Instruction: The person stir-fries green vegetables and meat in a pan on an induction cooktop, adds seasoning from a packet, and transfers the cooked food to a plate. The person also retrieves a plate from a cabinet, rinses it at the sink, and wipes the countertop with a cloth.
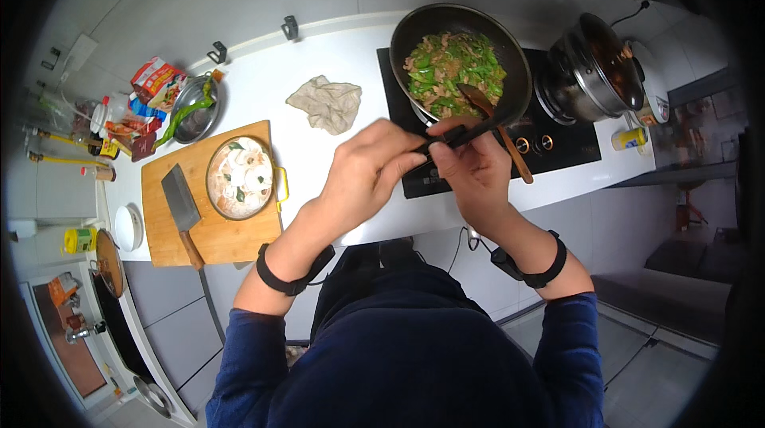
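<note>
A dark wok (pixel 520 63) sits on the black cooktop (pixel 574 147), tilted toward me. Sliced green peppers and bits of meat (pixel 454 72) fill its bottom. My right hand (pixel 475 168) is closed around its black handle (pixel 457 136), thumb on top. At the handle's end, my left hand (pixel 373 168) pinches it between thumb and fingers; the fingers partly hide this spot. A wooden spatula (pixel 511 153) leans in the wok, blade in the food, its shaft passing just beyond my right hand.
A lidded steel pot (pixel 583 78) stands right of the wok. A crumpled cloth (pixel 327 104) lies on the white counter. At left, a cutting board (pixel 158 201) bears a cleaver (pixel 181 198) and a round pan of pale food (pixel 242 177). Beyond are a metal bowl (pixel 194 120) and packets (pixel 156 78).
</note>
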The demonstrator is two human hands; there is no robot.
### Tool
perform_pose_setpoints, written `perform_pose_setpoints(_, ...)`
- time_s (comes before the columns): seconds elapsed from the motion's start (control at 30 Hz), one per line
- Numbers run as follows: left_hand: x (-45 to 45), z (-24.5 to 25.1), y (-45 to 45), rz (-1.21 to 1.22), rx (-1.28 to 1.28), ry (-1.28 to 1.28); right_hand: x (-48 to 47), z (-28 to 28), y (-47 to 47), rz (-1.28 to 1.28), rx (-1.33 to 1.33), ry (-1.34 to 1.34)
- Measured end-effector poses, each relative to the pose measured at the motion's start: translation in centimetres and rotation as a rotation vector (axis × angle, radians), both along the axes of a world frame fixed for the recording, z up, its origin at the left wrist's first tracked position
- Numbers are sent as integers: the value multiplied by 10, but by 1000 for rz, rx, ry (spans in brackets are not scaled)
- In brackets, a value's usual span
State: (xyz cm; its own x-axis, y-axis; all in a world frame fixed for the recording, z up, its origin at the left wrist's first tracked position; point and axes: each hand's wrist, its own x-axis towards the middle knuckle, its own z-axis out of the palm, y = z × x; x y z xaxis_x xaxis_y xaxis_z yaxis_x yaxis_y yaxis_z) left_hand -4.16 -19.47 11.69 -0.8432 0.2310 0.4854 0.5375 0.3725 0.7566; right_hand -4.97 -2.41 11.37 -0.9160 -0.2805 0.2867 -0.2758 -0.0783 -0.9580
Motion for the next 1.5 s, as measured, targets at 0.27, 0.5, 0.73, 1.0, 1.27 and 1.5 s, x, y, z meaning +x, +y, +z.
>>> perform_pose_setpoints(0.27, -3, -23, 9, -163, 17, -214, -1, 1, 25, -132, -101, -108)
perform_pose_setpoints(0.5, -4, -35, 8, -270, 55, -401, 2, 0, 38, -91, -164, 6)
perform_pose_setpoints(0.73, 1, -39, 10, -224, -88, -291, -15, 12, 52, 219, 113, -387)
perform_pose_setpoints(1.0, 8, -83, -71, 459, 220, -445, -76, 5, 83, 40, 445, -176)
perform_pose_setpoints(1.27, 59, -154, -186, 928, 569, -839, -129, -58, 81, -52, 685, -76)
perform_pose_setpoints(1.5, 109, -186, -233, 1117, 778, -921, -133, -72, 70, -22, 809, 49)
